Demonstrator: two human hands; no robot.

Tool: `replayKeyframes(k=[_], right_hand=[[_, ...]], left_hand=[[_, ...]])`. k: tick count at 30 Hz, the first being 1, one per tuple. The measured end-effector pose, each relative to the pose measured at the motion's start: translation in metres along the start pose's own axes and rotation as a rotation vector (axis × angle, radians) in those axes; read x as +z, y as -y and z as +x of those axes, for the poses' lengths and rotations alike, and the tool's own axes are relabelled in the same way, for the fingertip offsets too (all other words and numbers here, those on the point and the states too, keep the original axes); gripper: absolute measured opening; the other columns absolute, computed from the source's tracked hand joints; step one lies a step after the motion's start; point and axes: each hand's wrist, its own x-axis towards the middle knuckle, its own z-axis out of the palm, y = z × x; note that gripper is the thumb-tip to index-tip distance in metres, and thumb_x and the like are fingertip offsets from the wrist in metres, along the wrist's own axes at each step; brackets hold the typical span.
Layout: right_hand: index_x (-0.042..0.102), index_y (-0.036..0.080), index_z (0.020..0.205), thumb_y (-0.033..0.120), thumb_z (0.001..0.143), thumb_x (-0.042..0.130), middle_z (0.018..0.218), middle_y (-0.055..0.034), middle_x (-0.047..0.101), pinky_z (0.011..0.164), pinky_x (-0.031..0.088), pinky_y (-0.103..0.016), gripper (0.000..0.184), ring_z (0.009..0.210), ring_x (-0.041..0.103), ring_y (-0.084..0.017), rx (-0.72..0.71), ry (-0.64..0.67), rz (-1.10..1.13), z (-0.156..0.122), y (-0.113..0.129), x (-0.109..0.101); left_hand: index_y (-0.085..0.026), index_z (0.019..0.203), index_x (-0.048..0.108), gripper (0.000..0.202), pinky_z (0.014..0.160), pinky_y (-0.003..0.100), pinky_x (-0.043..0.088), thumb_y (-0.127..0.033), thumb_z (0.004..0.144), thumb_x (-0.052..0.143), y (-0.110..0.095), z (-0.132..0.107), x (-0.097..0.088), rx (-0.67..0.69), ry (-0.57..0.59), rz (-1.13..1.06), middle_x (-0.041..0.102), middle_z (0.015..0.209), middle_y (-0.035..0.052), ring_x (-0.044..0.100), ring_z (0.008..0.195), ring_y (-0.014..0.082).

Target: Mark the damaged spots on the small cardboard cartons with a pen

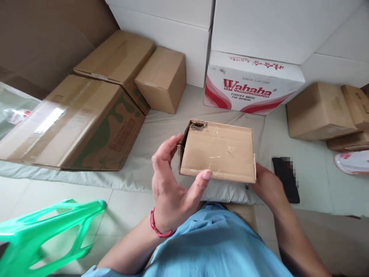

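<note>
A small brown cardboard box (219,151), taped on top and torn at its far left corner, is held in front of me above my lap. My left hand (170,188) grips its left end, thumb on the near edge and fingers curled round the side; a red cord is on that wrist. My right hand (266,184) holds the box's right end from below, its fingers hidden behind the box.
A large green-printed carton (72,123) lies at left, with two plain cartons (161,77) behind it. A white "Wahaha" water case (250,82) stands ahead, more brown boxes (319,109) at right. A black phone (285,179) lies on the grey mat. A green plastic stool (43,234) is lower left.
</note>
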Motion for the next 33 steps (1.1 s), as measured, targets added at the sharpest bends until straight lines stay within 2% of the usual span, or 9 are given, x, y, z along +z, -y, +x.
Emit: replayKeyframes(k=[4,9,11,15,20,24,26,28,33], right_hand=[[0.069,0.018,0.139,0.037,0.1,0.059,0.112,-0.0136,0.081,0.07,0.043,-0.032,0.044,0.096,0.077,-0.03,0.07,0.071,-0.076,-0.003,0.001,0.019],[0.075,0.018,0.105,0.027,0.096,0.06,0.089,-0.0136,0.08,0.067,0.041,-0.033,0.02,0.081,0.076,-0.028,0.059,0.105,-0.082,0.01,0.004,0.018],[0.075,0.019,0.102,0.028,0.091,0.065,0.079,-0.0106,0.077,0.063,0.04,-0.032,0.018,0.072,0.071,-0.026,0.082,0.062,-0.018,0.016,0.002,0.016],[0.076,0.022,0.122,0.031,0.075,0.074,0.066,0.0019,0.066,0.055,0.038,-0.027,0.048,0.057,0.057,-0.017,0.095,-0.053,0.437,0.017,-0.011,-0.007],[0.08,0.027,0.091,0.042,0.068,0.07,0.065,-0.0011,0.056,0.04,0.012,-0.025,0.03,0.046,0.033,-0.01,0.138,-0.275,1.173,0.014,-0.017,-0.082],[0.083,0.031,0.093,0.03,0.065,0.087,0.06,0.0031,0.045,0.04,-0.004,-0.026,0.028,0.046,0.021,-0.008,-0.096,-0.349,1.484,0.022,0.026,-0.131],[0.077,0.025,0.074,0.039,0.066,0.095,0.047,0.0073,0.033,0.037,0.003,-0.027,0.024,0.04,0.017,-0.007,-0.261,-0.334,1.508,0.028,0.06,-0.139],[0.073,0.021,0.066,0.039,0.076,0.088,0.043,0.0065,0.037,0.037,0.012,-0.028,0.025,0.036,0.023,-0.007,-0.366,-0.296,1.446,0.036,0.096,-0.137],[0.076,0.021,0.103,0.03,0.091,0.079,0.066,0.0037,0.065,0.045,0.032,-0.024,0.015,0.051,0.051,-0.009,-0.516,0.18,1.074,0.06,0.164,-0.113]], left_hand=[[-0.024,0.15,0.057,0.068,0.122,0.05,0.053,-0.034,0.091,0.087,-0.007,0.012,0.004,0.131,-0.014,0.162,0.067,0.148,0.0146,0.067,0.136,0.0339],[-0.024,0.133,0.077,0.038,0.111,0.042,0.06,-0.025,0.095,0.079,-0.014,0.016,0.0,0.225,0.129,0.254,0.073,0.143,0.012,0.072,0.13,0.0327],[-0.023,0.122,0.083,0.026,0.101,0.039,0.063,-0.022,0.098,0.072,-0.018,0.017,0.0,0.272,0.179,0.321,0.074,0.143,0.0125,0.073,0.129,0.0324],[-0.021,0.122,0.083,0.029,0.083,0.028,0.065,-0.017,0.101,0.063,-0.016,0.023,0.002,0.369,0.214,0.417,0.074,0.142,0.0136,0.076,0.121,0.0266],[-0.017,0.121,0.08,0.036,0.097,0.032,0.064,-0.009,0.101,0.052,0.003,0.039,0.01,0.582,0.197,0.415,0.073,0.141,0.0165,0.076,0.121,0.0223],[-0.016,0.119,0.081,0.035,0.094,0.03,0.063,-0.009,0.1,0.052,0.01,0.042,0.013,0.598,0.178,0.37,0.073,0.138,0.0172,0.076,0.118,0.0213],[-0.015,0.12,0.081,0.035,0.092,0.027,0.062,-0.009,0.101,0.052,0.009,0.04,0.013,0.586,0.185,0.364,0.074,0.137,0.0168,0.077,0.114,0.0193],[-0.015,0.126,0.079,0.036,0.092,0.024,0.061,-0.01,0.101,0.053,0.007,0.039,0.012,0.57,0.183,0.376,0.076,0.135,0.0152,0.078,0.11,0.0168],[-0.013,0.14,0.072,0.041,0.106,0.025,0.059,-0.011,0.105,0.051,0.005,0.036,0.013,0.545,0.174,0.395,0.077,0.138,0.0149,0.076,0.123,0.0178]])
